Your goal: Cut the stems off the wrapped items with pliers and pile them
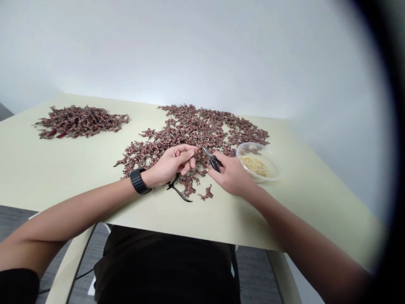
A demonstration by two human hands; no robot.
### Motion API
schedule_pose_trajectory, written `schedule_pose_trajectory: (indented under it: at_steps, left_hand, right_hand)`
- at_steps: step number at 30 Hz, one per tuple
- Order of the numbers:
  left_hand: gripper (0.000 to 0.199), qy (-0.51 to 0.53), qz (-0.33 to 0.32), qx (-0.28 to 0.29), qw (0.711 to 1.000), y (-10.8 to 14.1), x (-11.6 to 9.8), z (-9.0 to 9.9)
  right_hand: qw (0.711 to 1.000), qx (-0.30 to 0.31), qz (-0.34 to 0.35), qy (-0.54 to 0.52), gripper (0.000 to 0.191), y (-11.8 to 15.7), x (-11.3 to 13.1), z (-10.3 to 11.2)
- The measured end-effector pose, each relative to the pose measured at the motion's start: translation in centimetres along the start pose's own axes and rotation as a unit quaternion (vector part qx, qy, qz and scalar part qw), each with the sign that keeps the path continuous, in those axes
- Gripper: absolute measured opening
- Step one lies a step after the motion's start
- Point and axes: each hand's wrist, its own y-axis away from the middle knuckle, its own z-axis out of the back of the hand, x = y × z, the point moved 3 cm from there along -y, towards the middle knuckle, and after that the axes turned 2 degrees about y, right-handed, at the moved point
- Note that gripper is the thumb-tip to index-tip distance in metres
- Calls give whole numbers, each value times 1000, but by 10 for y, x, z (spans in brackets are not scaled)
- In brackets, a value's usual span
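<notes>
Reddish-brown dried plant pieces (202, 131) lie scattered across mid-frame on a pale green desk (221, 219), with a second heap (79, 122) at upper left. Left hand (172, 164), black-strapped watch (138, 181) on its wrist, sits among the scatter's near edge; its fingers (190, 155) curl closed, any held piece too small to tell. Right hand (229, 175) just beside it, fingers (219, 158) clenched on small black-handled scissors (215, 164), blades pointing upper left. Clear plastic bowl (253, 143) of pale yellow grains (255, 166) touches the scatter's right side. Thin black cord (179, 193) lies below left wrist.
</notes>
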Motion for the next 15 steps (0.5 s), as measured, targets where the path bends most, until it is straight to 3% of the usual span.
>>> schedule_pose_trajectory:
  at_steps: [5, 15]
  left_hand:
    - [34, 35, 24, 1, 999, 1, 1, 0]
    - [32, 36, 34, -6, 999, 1, -1, -1]
  right_hand:
    - [998, -3, 48, 44, 26, 0, -1, 2]
    - [995, 6, 67, 71, 22, -2, -3, 4]
